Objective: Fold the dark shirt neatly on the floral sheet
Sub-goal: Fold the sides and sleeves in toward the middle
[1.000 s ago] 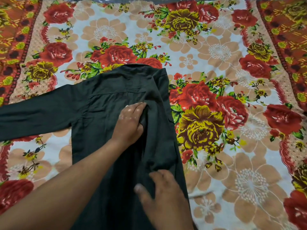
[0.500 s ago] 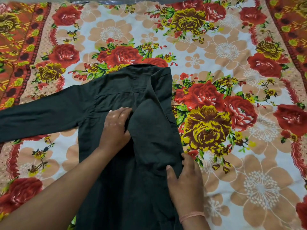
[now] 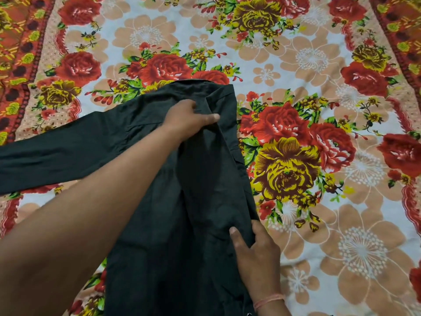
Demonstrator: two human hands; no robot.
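Observation:
The dark shirt (image 3: 200,179) lies on the floral sheet (image 3: 319,224), collar at the far end, its right side folded inward and one long sleeve (image 3: 57,153) stretched out to the left. My left hand (image 3: 190,120) is near the collar and pinches a ridge of the folded cloth between thumb and fingers. My right hand (image 3: 255,252), with a thin pink band at the wrist, holds the shirt's right edge lower down, fingers curled around the fabric.
The sheet spreads wide around the shirt, with a red and orange patterned border (image 3: 20,53) along the left and another border (image 3: 401,30) along the right. Nothing else lies on it.
My left hand moved up from the shirt's chest toward the collar and closed on the fabric. My right hand has taken hold of the right edge. The camera moved closer.

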